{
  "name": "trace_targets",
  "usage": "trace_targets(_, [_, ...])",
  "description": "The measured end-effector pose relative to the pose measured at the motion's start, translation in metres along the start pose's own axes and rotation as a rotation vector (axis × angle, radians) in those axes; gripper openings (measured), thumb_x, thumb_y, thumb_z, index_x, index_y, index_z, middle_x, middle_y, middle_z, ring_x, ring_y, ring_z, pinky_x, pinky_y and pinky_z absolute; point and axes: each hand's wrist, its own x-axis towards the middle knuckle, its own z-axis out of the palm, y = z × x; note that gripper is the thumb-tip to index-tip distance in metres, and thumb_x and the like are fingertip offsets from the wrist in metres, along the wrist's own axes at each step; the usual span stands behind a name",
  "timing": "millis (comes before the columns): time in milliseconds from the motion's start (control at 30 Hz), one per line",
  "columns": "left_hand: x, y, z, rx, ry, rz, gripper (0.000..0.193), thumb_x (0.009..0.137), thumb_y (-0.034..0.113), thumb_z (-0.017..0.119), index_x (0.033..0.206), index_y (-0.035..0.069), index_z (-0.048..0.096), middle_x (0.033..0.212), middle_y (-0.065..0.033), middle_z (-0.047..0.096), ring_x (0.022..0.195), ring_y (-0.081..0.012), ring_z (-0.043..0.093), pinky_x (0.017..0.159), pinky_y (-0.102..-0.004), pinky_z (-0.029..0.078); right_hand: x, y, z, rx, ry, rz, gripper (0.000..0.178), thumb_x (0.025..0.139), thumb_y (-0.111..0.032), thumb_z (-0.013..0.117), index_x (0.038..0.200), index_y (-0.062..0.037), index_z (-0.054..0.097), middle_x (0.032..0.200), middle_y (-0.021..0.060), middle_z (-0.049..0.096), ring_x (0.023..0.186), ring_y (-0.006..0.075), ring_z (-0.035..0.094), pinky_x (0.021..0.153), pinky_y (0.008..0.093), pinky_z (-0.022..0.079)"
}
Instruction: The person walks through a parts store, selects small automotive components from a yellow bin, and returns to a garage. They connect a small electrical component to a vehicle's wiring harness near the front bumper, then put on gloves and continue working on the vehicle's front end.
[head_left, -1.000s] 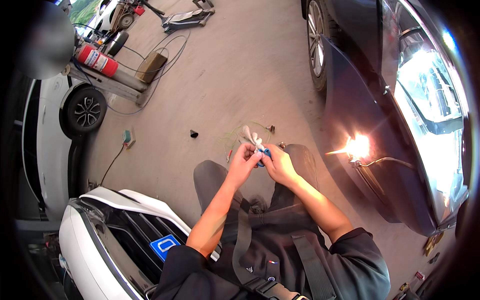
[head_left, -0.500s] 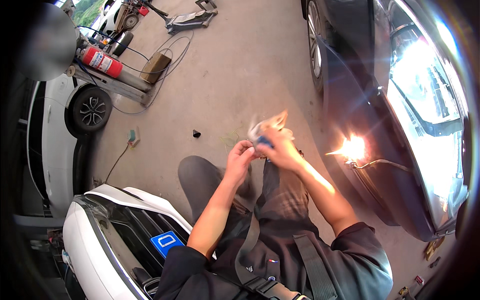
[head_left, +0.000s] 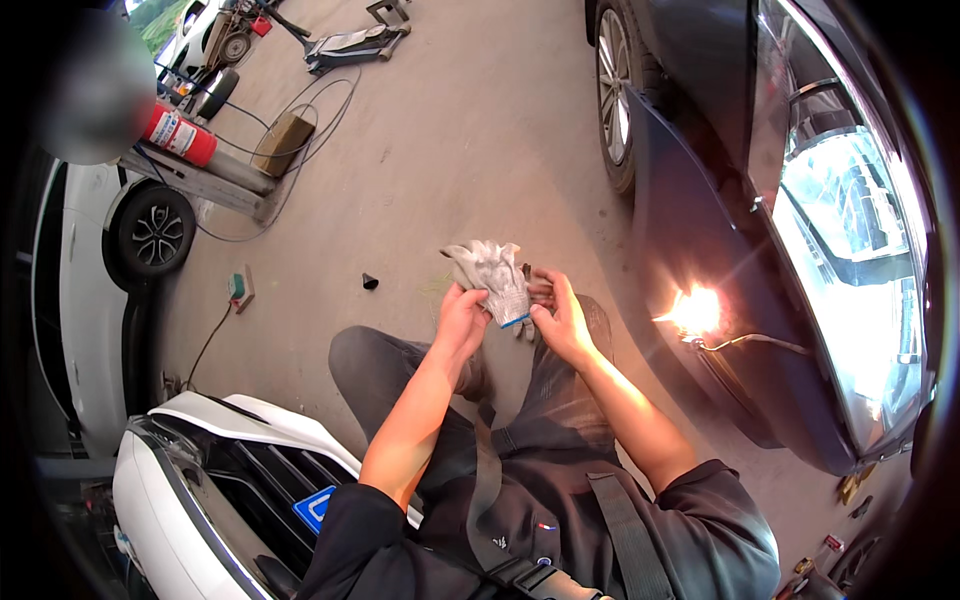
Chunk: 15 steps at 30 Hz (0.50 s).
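A dirty white-grey work glove point(head_left: 490, 272) with a blue cuff edge is stretched between my hands above my bent knees. Its limp fingers point away from me and its cuff lies toward me. My left hand point(head_left: 462, 318) is closed on the glove's left side, thumb on top. My right hand point(head_left: 564, 322) pinches the right side of the cuff. Below that cuff shows a bit of greyish cloth, perhaps a second glove; I cannot tell.
A dark car's bumper point(head_left: 680, 250) stands close on my right, with a glaring lamp point(head_left: 692, 312) near it. At left are a white car front point(head_left: 210, 410), a red fire extinguisher point(head_left: 180, 135) and a hose point(head_left: 335, 125). A small black cone point(head_left: 370, 281) sits on the floor.
The glove, blurred and bunched at my right hand before, is now spread between both hands. My right hand has moved down to its cuff. The view has shifted slightly.
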Motion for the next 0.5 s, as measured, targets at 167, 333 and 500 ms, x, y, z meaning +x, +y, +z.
trace_targets(167, [0.005, 0.003, -0.013, 0.149, 0.054, -0.034, 0.033, 0.088, 0.001, 0.045, 0.121, 0.004, 0.048, 0.116, -0.0091, 0.058, 0.105, -0.0237, 0.059, 0.087, -0.0383, 0.050, -0.005, -0.016, 0.013, -0.546, -0.039, -0.341, 0.047, 0.067, -0.002, 0.063, 0.113, -0.0034, 0.053, 0.114, 0.0165, 0.052, 0.101, 0.0364, 0.054, 0.086, 0.0410, 0.047])
trace_targets(333, [0.041, -0.008, -0.012, 0.249, 0.013, -0.151, 0.023, 0.089, 0.008, 0.051, 0.112, 0.003, 0.051, 0.104, -0.0092, 0.060, 0.090, -0.0197, 0.061, 0.071, -0.0349, 0.053, 0.014, 0.034, 0.003, -0.479, 0.288, 0.146, 0.021, 0.078, -0.010, 0.060, 0.097, -0.0017, 0.058, 0.091, 0.0190, 0.059, 0.082, 0.0362, 0.059, 0.073, 0.0403, 0.048])
trace_targets(500, [0.113, -0.102, -0.107, 0.741, 0.340, -0.330, 0.033, 0.086, 0.018, 0.058, 0.114, 0.003, 0.049, 0.095, -0.0103, 0.059, 0.082, -0.0191, 0.060, 0.066, -0.0317, 0.052, 0.031, 0.039, -0.021, -0.305, 0.481, 0.264, 0.017, 0.087, -0.016, 0.059, 0.092, -0.0004, 0.059, 0.074, 0.0160, 0.062, 0.068, 0.0278, 0.060, 0.066, 0.0366, 0.047])
